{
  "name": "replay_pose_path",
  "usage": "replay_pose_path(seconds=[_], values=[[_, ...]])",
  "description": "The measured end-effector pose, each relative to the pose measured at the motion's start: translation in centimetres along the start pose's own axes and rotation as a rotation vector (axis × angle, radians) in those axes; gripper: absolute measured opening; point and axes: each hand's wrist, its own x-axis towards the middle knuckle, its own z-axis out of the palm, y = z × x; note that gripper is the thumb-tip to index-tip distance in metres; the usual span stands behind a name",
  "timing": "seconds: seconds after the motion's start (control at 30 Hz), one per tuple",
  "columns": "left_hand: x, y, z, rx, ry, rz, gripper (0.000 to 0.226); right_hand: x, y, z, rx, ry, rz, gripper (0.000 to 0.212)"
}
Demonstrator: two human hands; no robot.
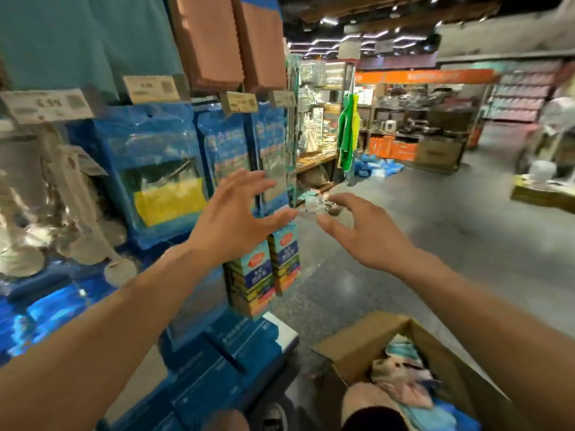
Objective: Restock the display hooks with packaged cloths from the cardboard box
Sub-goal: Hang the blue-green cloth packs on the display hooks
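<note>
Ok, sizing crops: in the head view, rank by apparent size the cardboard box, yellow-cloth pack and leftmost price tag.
1. cardboard box, partly cut off, nearest the camera
2. yellow-cloth pack
3. leftmost price tag

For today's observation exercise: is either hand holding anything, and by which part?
Nothing is held. The left hand and right hand are both open, fingers spread, beside the hanging packets.

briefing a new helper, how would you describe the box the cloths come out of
Look at the grey floor below the hanging blue packets on the left. The cardboard box stands there beside stacked blue cartons, and alone is plain brown, open-topped, with pastel cloths inside.
</note>
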Motion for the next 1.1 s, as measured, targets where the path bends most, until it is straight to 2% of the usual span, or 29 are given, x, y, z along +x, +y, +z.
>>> replay_pose_path(seconds=[0.13,0.3,0.43,0.63,0.8,0.9,1.1], values=[[2.6,0.7,6.2,-0.149,-0.097,0.079,0.088,-0.8,5.5,0.0,-0.063,-0.001,0.139,0.060],[4.7,2.5,15.3,-0.224,-0.251,0.092,0.075,-3.6,12.5,0.4,-0.113,-0.003,0.355,0.062],[5.7,4.3,21.7,-0.241,-0.402,0.186,0.076,-6.7,17.5,1.1,-0.126,0.018,0.517,0.066],[6.0,6.4,30.8,-0.287,-0.526,0.279,0.092,-10.3,24.2,2.7,-0.163,-0.001,0.714,0.062],[5.2,7.1,38.7,-0.259,-0.648,0.311,0.076,-13.1,30.2,5.0,-0.153,-0.032,0.838,0.059],[4.2,7.1,43.4,-0.241,-0.707,0.341,0.076,-15.1,34.1,7.2,-0.132,-0.050,0.909,0.054],[2.3,7.5,52.0,-0.227,-0.795,0.393,0.070,-19.0,41.5,11.7,-0.099,-0.087,1.037,0.066]])
